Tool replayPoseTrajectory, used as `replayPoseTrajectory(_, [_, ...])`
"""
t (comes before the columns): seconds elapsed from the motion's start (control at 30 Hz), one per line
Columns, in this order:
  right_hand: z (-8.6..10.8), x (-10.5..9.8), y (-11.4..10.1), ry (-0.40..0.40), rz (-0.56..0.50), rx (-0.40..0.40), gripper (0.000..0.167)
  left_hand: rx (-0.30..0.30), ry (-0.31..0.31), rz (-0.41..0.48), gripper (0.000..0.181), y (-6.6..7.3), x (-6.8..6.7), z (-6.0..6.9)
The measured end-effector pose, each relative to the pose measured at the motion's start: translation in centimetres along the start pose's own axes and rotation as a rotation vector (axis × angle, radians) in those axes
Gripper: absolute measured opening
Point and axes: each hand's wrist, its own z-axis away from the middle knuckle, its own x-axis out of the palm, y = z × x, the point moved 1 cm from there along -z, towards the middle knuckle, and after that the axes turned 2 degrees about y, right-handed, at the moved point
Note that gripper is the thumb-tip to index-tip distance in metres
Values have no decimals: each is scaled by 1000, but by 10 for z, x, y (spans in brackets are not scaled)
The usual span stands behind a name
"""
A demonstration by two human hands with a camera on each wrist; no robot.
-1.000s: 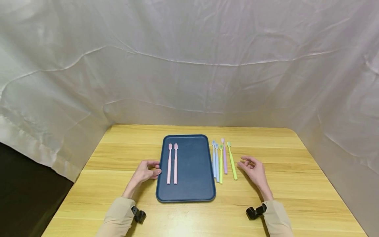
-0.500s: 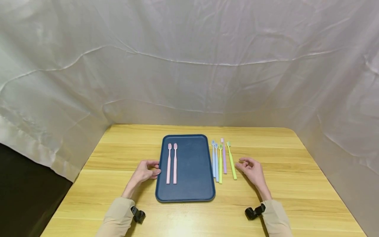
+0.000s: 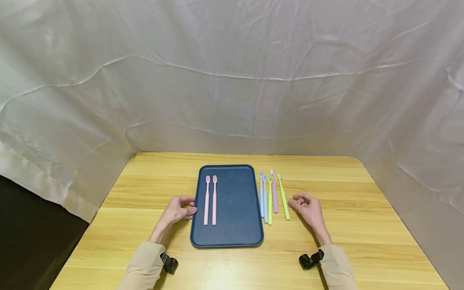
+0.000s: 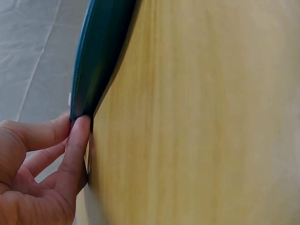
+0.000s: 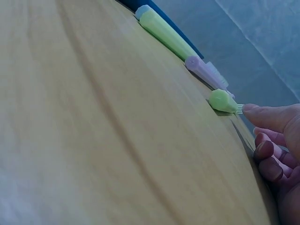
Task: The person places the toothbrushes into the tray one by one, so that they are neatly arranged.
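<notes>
My left hand (image 3: 177,210) holds the left rim of a dark blue tray (image 3: 237,213), its fingertips at the edge; the left wrist view shows the thumb and fingers against the rim. Two pink toothbrushes, one (image 3: 206,205) left of the other (image 3: 214,205), lie parallel on the tray. Along the tray's right side lie two blue toothbrushes (image 3: 266,205), a green toothbrush (image 3: 270,207) and a purple toothbrush (image 3: 275,197). A second green toothbrush (image 3: 284,197) slants at the far right of that group. Just right of it, my right hand (image 3: 309,209) rests with loosely curled fingers, holding nothing.
Everything lies on a wooden table (image 3: 224,270). Pale grey fabric (image 3: 232,100) hangs behind and at both sides. A black camera sits on each wrist, the left one (image 3: 169,264) and the right one (image 3: 308,261). A dark area (image 3: 32,237) lies beyond the left edge.
The right hand has shifted very slightly left over the last second. The left hand, tray and toothbrushes stay practically where they were.
</notes>
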Motion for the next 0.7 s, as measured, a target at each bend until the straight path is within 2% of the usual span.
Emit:
replayPoseTrajectory(0.43, [0, -1, -2, -13, 6, 29, 39, 6, -4, -7, 45, 0, 0, 0])
replayPoseTrajectory(0.7, [0, -1, -2, -14, -11, 18, 39, 9, -3, -8, 45, 1, 0, 1])
